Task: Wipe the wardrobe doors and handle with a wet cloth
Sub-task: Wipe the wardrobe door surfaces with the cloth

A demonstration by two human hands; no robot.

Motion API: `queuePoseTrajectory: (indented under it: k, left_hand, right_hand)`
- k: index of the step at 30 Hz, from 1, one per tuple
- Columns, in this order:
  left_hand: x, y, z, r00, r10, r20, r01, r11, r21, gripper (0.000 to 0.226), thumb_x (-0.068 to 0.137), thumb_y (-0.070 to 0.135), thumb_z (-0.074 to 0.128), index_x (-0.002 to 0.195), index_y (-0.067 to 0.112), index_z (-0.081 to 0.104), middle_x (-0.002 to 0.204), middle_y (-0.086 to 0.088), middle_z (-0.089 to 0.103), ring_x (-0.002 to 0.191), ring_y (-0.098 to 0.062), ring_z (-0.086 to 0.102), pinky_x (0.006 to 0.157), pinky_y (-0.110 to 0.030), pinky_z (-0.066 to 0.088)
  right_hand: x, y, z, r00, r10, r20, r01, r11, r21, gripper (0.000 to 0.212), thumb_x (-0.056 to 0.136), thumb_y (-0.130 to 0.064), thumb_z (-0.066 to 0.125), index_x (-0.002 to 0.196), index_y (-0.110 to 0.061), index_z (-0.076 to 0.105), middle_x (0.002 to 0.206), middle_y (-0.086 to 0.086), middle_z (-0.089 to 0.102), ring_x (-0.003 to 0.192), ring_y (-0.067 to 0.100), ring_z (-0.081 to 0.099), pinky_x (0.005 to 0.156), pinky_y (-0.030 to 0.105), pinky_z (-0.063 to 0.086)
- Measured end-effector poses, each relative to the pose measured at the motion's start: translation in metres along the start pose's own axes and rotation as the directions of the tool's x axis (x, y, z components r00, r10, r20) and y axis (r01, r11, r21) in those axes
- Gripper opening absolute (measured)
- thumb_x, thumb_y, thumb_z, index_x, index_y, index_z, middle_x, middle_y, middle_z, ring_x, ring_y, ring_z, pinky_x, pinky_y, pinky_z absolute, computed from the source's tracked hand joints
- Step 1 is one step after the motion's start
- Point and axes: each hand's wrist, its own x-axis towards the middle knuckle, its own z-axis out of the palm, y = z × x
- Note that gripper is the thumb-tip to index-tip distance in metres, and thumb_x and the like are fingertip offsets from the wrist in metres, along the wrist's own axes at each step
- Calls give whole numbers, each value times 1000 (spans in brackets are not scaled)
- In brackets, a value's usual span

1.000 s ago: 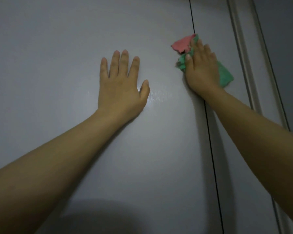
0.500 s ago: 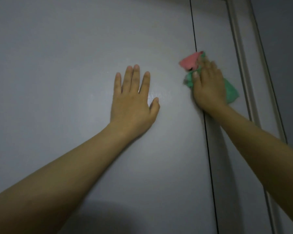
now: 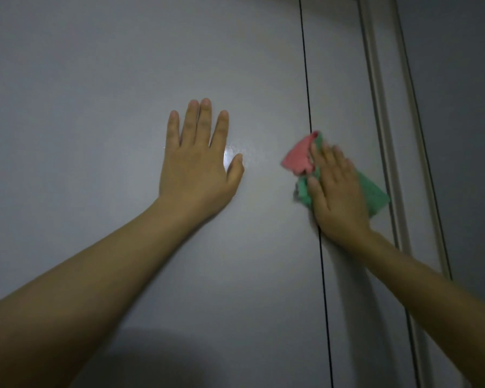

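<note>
two hands on the wardrobe, seen from my head camera. my left hand [image 3: 198, 161] lies flat and released on the wide left door [image 3: 95, 107], fingers straight and slightly spread, holding nothing; it braces the panel. my right hand [image 3: 338, 191] presses the cloth [image 3: 374, 193] against the wardrobe with extended fingers, not clenched round it. the cloth, pink at its upper corner and green below, sits over the dark seam [image 3: 304, 65] between the left door and the narrower right door [image 3: 336, 79], so it touches both panels at once. a pale damp-looking sheen [image 3: 235, 151] shows on the left door just beside my left thumb. a raised moulding [image 3: 381, 107] runs down the right side, near the cloth's green edge. no handle is in view, so that part of the task appears not yet done.

risks, as i judge them: the cloth is only pinned by a flat palm, so a fast stroke could let it bunch or slip out and drop. pressing across the seam could push a fold into the gap and snag it. my bare left palm may leave prints on a surface already wiped. uneven pressure could leave streaks.
</note>
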Motion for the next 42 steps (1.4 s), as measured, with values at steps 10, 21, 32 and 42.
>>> queuePoseTrajectory:
  k: [10, 21, 32, 42]
  left_hand:
    - [0, 0, -1, 1000, -2, 14, 2, 1000, -12, 70, 94, 51, 17, 153, 14, 5, 160, -14, -1, 147, -26, -7, 118, -46, -8]
    - [-1, 1, -4, 999, 0, 34, 0, 1000, -19, 68, 97, 49, 24, 153, 14, 4, 160, -14, -3, 147, -26, -8, 119, -46, -7]
    - [-22, 5, -22, 997, -14, 79, 29, 981, -193, 67, 96, 45, 29, 153, 16, 9, 160, -14, -1, 147, -25, -6, 118, -44, -10]
    - [-97, -3, -31, 989, -22, 145, 42, 989, -140, 68, 89, 47, 28, 148, 13, 31, 156, -20, 19, 146, -32, 12, 117, -52, -1]
  right_hand:
    - [24, 24, -4, 948, 303, -95, -303, 953, 22, 62, 97, -40, 13, 152, -12, 9, 159, 9, 13, 147, 27, 9, 120, 38, 3]
    - [21, 37, -6, 946, 310, -91, -309, 951, 33, 62, 97, -40, 14, 152, -14, 10, 159, 8, 13, 147, 26, 9, 120, 39, 4]
    - [-30, 36, -9, 968, 250, -25, -249, 968, 11, 61, 99, -44, 12, 153, -17, 10, 159, 5, 12, 147, 22, 8, 120, 39, 4]
    - [-73, -35, 3, 975, -178, 134, 183, 983, -29, 56, 101, -44, 12, 151, -20, 9, 159, 1, 11, 148, 20, 6, 120, 39, 4]
